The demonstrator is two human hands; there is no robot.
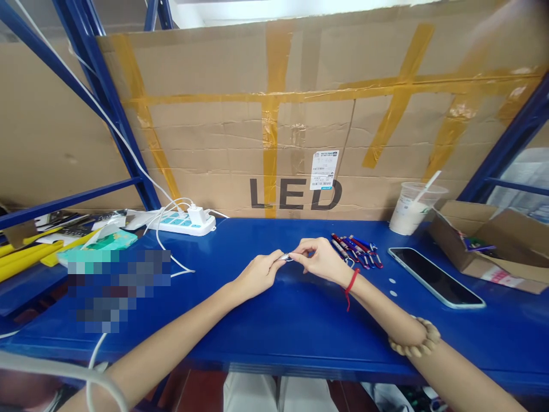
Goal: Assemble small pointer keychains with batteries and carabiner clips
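Observation:
Over the middle of the blue table (240,234), my left hand (260,273) pinches a small shiny silver metal piece (286,257) between thumb and fingers. My right hand (319,258) meets it from the other side, thumb and forefinger closed at the right end of the same piece. Most of the piece is covered by my fingertips, so its exact kind cannot be made out. Just beyond my right wrist lies a pile of slim red and blue metallic sticks (355,252), some with silver clips.
A phone (435,277) and an open cardboard box (493,246) lie at right, a drink cup (414,209) behind them. At back left sits a white power strip (184,222) with cables. Yellow items (30,257) are far left. A large cardboard sheet (223,143) stands behind.

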